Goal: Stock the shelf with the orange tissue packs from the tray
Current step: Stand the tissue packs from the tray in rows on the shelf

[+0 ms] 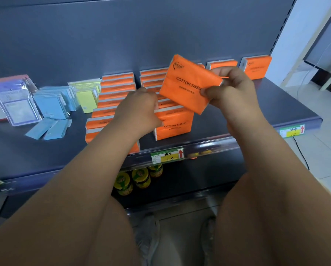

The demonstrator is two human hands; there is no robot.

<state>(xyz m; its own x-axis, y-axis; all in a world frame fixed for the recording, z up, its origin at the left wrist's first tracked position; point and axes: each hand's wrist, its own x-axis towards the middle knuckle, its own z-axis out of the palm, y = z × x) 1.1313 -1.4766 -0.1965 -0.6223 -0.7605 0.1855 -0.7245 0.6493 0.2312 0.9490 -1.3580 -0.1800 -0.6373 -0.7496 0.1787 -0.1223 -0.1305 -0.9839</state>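
Orange and printed with "COTTON TISSUE", the tissue pack (187, 85) hangs tilted just above the middle row (172, 127) of matching packs on the shelf (247, 112). One corner dips toward that row, probably so the pack can slide in on edge like the others. The right hand (232, 89) is the working grip. Its thumb and curled fingers pinch the pack's right end, with the wrist bent inward and the forearm reaching up from below the row.

The left hand (139, 106) lies against the middle row's near packs, its back toward the camera and its thumb on the front pack. It seems to be steadying the row or pressing it back to make a gap. Its fingers are hidden, so I cannot tell whether this grip is closed on a pack or only resting.

A second full row (114, 89) stands just left of the middle row, and two lone packs (257, 67) stand to its right at the back. The tray is not in view. The jars (139, 177) sit on the level below the middle row.
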